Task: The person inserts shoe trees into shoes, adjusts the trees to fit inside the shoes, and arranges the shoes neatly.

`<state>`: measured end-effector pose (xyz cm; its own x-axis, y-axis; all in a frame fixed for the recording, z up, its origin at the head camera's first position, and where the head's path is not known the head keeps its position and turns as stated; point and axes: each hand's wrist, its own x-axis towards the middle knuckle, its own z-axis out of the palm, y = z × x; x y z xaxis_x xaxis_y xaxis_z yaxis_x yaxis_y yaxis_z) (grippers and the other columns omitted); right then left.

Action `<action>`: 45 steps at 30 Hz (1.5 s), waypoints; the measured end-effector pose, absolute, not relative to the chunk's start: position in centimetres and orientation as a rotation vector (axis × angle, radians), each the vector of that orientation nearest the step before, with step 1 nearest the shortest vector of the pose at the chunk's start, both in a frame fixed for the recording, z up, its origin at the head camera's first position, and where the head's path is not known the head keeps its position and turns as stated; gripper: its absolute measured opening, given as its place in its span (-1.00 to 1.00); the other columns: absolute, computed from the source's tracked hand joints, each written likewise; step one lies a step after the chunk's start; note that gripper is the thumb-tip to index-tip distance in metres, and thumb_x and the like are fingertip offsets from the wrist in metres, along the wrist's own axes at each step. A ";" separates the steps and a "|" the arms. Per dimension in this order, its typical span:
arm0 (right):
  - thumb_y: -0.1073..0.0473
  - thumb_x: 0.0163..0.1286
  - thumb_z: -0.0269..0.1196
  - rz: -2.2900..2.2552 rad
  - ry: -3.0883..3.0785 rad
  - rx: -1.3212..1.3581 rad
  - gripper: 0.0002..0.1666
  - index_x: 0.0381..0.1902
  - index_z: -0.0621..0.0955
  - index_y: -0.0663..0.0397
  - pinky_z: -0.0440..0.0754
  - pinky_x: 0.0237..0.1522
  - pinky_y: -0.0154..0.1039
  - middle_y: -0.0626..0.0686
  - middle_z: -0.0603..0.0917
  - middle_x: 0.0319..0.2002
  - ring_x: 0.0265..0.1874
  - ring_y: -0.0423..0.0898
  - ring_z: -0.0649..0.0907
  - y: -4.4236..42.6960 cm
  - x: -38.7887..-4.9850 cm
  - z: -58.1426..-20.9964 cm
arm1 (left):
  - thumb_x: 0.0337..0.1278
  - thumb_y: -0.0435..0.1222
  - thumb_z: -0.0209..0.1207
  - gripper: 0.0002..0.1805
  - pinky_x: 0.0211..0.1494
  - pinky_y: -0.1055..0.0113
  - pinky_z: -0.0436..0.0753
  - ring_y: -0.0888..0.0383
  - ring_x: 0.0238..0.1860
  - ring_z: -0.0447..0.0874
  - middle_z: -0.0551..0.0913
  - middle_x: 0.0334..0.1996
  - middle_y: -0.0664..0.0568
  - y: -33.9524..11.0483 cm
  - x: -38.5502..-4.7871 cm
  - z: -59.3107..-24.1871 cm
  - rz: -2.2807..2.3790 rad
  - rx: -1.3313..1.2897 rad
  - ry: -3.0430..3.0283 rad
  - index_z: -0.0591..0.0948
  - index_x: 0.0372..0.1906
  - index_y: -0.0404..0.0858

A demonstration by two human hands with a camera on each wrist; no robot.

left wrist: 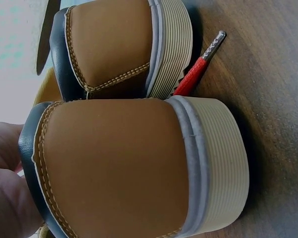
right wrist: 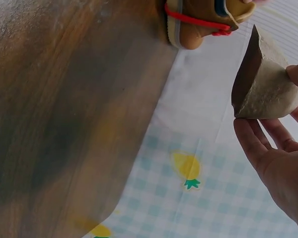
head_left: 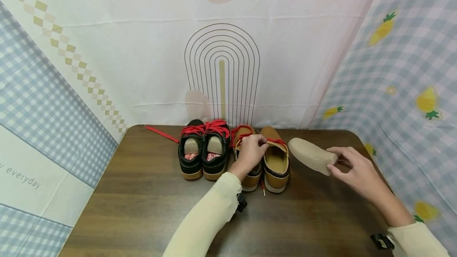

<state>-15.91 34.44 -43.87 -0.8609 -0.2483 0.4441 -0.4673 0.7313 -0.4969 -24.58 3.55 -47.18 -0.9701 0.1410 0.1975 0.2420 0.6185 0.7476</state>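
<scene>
My right hand (head_left: 351, 167) grips the heel end of a beige molded shoe insert (head_left: 308, 154), raised to the right of the shoes with its rounded toe toward them. In the right wrist view, thumb and fingers hold the insert (right wrist: 270, 79) from either side. Two brown shoes with red laces stand side by side. My left hand (head_left: 251, 152) reaches over the left brown shoe (head_left: 251, 183) and pinches the tongue of the right brown shoe (head_left: 276, 179), whose opening shows a bare tan insole. In the left wrist view, the brown heels (left wrist: 114, 163) partly hide this hand.
Left of the brown pair stand two black shoes (head_left: 216, 165) with red laces and beige inserts inside. A loose red lace (head_left: 162, 133) trails at the table's back edge. A lace tip (head_left: 264, 188) pokes out between the brown heels. Patterned cloth walls surround the wooden table (head_left: 143, 209).
</scene>
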 end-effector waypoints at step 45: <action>0.20 0.16 0.57 0.679 -2.698 0.630 -0.47 0.10 0.67 -0.06 0.75 -0.25 -0.20 -0.12 0.62 -0.18 -0.27 -0.20 0.69 28.2 -13.1 -42.2 | 0.28 -0.28 0.38 -0.94 -0.20 0.40 0.67 0.16 -0.23 0.77 0.83 -0.25 0.05 3.5 -24.4 -46.9 -1.270 -0.348 -2.688 0.81 -0.25 -0.18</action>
